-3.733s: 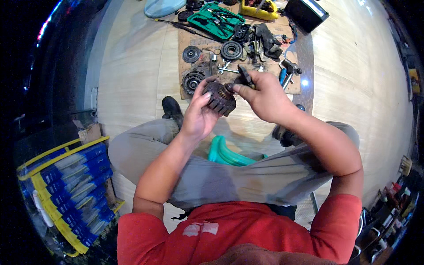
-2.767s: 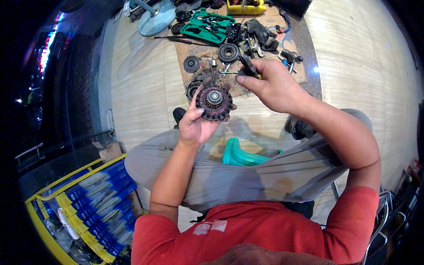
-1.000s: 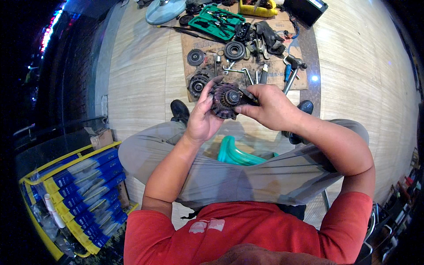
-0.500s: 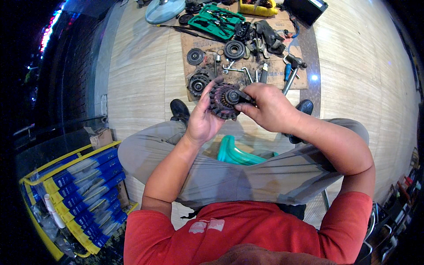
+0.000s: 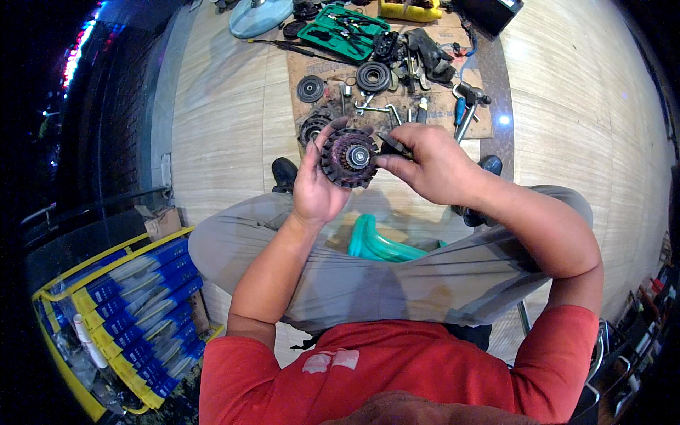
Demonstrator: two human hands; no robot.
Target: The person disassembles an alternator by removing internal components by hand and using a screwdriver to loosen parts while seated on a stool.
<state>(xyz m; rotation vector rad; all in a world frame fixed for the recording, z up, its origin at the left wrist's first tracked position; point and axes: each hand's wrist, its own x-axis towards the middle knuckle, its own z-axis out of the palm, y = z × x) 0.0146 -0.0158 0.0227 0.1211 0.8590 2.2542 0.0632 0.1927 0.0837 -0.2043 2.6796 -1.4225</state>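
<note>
The left hand (image 5: pixel 316 185) holds a round toothed metal part (image 5: pixel 348 156) from below, fingers curled around its rim, in the upper middle of the frame. The right hand (image 5: pixel 432 164) is closed on a small dark tool (image 5: pixel 394 144), and its fingertips touch the part's centre. Above them, a cardboard sheet (image 5: pixel 476 126) on the floor carries pulleys and wrenches, with a green tool tray (image 5: pixel 343 30) at the top.

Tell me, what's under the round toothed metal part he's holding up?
The left hand cups the round toothed part from behind. Below lie wooden floor, a black shoe and cardboard with parts. What lies directly behind it is hidden.
</note>
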